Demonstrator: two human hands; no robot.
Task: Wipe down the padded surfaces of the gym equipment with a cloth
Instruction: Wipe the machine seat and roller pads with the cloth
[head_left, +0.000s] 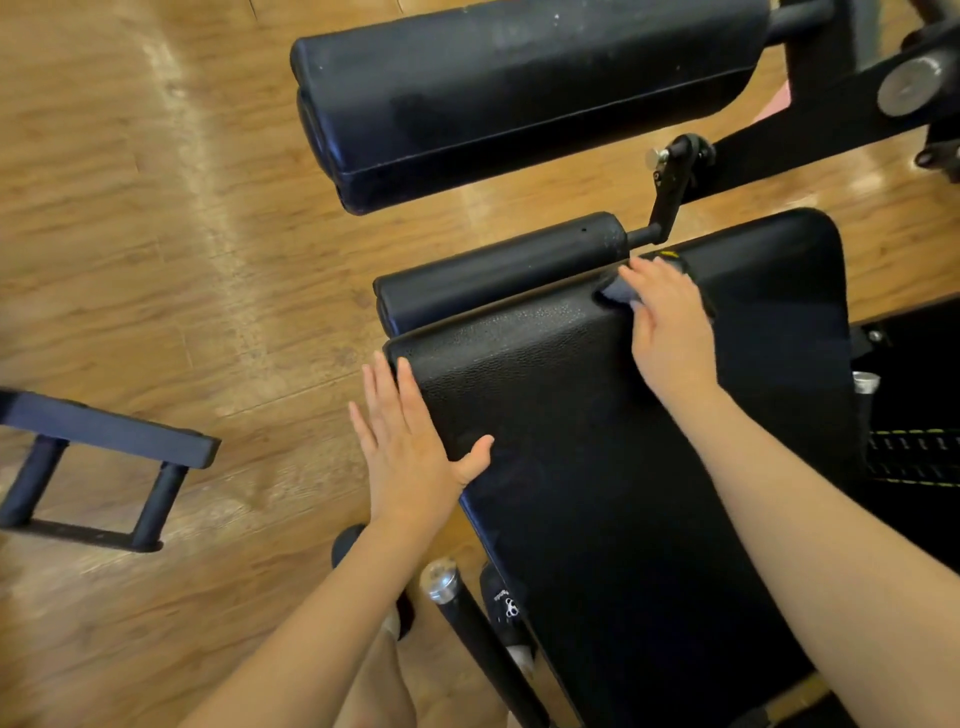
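Observation:
A black padded bench pad (597, 441) fills the middle and right of the view. My right hand (670, 327) presses a dark cloth (615, 292) flat against the pad's far edge; most of the cloth is hidden under the palm. My left hand (410, 447) rests on the pad's left edge with straight fingers and the thumb on top of the pad. A black roller pad (498, 270) lies just beyond the far edge. A larger black cushion (519, 93) sits farther back.
Wooden floor (156, 234) lies all around. A black metal frame with two posts (98, 467) stands at the left. A chrome-capped bar (447, 587) rises below my left hand. An adjustment lever (675, 176) and frame parts sit at the upper right.

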